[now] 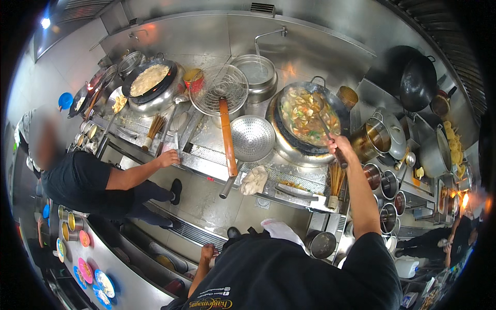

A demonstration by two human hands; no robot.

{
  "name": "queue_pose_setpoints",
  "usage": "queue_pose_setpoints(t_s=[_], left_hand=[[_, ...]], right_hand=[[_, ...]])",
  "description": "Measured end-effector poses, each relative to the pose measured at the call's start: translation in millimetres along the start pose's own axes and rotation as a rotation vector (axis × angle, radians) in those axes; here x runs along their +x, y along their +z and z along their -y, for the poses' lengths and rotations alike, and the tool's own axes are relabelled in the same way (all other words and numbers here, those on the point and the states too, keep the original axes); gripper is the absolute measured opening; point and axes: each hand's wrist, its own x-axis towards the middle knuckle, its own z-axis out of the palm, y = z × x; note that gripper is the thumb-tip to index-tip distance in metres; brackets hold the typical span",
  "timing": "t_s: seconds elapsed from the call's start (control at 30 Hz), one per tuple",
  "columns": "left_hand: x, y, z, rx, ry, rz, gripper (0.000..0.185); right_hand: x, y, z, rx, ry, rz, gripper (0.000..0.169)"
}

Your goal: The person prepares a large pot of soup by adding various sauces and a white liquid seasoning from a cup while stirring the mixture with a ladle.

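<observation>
A large wok (345, 112) sits on the right burner, holding vegetables in broth (306, 120). My right hand (340, 145) is closed around the handle of a ladle (322, 121), whose bowl lies in the food. At the bottom centre, beside my body, is my left hand (208, 252); its fingers are partly hidden, and whether it holds anything is unclear. Left of the wok are a perforated strainer (252, 137) and a wire skimmer with a wooden handle (226, 135). A crumpled cloth (254, 180) lies at the stove's front edge, and a bamboo brush (336, 182) stands below the wok.
A co-worker (89, 178) stands at left near another wok (149, 79). Water runs from a tap (271, 35) into a round pot (254, 69). Metal containers (388, 184) and a tall pot (370, 135) stand at right. Plates (104, 283) are on the counter behind, lower left.
</observation>
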Motion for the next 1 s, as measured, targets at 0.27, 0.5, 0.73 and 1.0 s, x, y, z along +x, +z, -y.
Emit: queue_pose_setpoints(t_s=[0.27, 0.5, 0.73, 1.0], left_hand=[[11, -25, 9, 0.899, 0.410, 0.296, 0.029], [14, -25, -5, 0.693, 0.504, 0.291, 0.023], [-1, -11, -21, 0.270, -0.044, -0.012, 0.033], [18, -40, 40, 0.752, 0.310, 0.163, 0.030]], right_hand=[[-67, 18, -17, -0.599, -0.410, -0.219, 0.018], [-79, -10, -25, -0.850, -0.443, -0.332, 0.047], [-43, -65, -43, -1.228, -0.574, -0.733, 0.040], [-14, -21, -56, 0.481, 0.101, 0.034, 0.021]])
